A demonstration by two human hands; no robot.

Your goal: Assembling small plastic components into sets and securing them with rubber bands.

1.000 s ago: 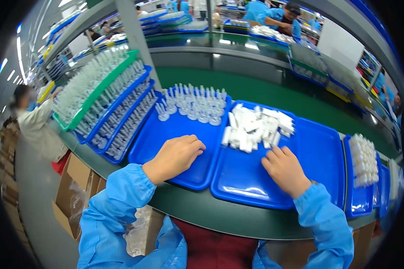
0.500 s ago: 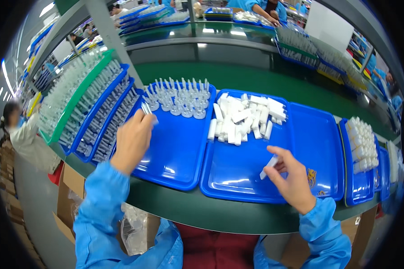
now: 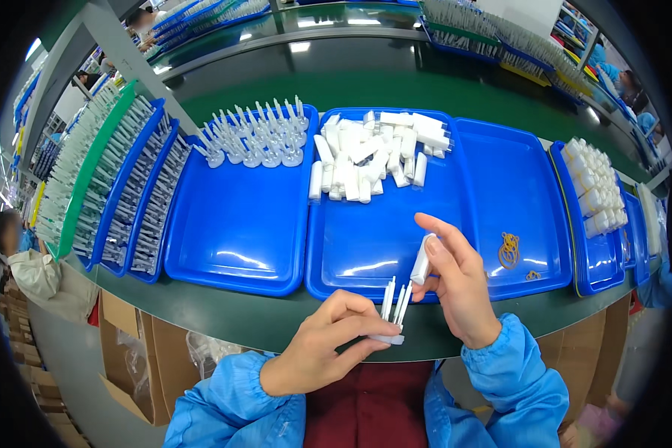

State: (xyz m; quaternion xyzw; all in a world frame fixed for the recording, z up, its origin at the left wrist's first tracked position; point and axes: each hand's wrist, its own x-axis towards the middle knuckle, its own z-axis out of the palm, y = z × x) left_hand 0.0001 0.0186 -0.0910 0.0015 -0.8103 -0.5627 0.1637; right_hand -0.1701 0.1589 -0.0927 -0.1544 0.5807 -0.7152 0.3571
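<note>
My left hand [image 3: 328, 336] grasps one pronged piece [image 3: 388, 300] by its base, fingertips pinching the rim, prongs pointing up. My right hand [image 3: 459, 280] grasps one white block [image 3: 423, 261] between thumb and fingers, tilted, with one finger extended past its upper end. Both parts are at the near edge of the counter [image 3: 239, 315], in front of my body. The lower end of the block is right beside the prong tips; I cannot tell whether they touch.

Handling, pronged piece: I judge it light, rigid and probably plastic. The thin prongs look like the fragile portion; side load could bend or snap them. Grip the base only. The smooth surface may slip, so use finger pads with moderate pressure.

Handling, white block: I judge it light and fairly stiff, with a smooth face. Grip it across its long sides and keep the ends free. Do not squeeze hard, as the wall may be thin; the view does not confirm this.

Surroundings: more pronged pieces [image 3: 257, 145] stand at the far end of the left blue tray [image 3: 235, 224]. Loose white blocks [image 3: 366, 153] lie piled at the far end of the middle blue tray [image 3: 384, 224]. Tan bands [image 3: 508, 250] lie in the right blue tray [image 3: 511, 179].
</note>
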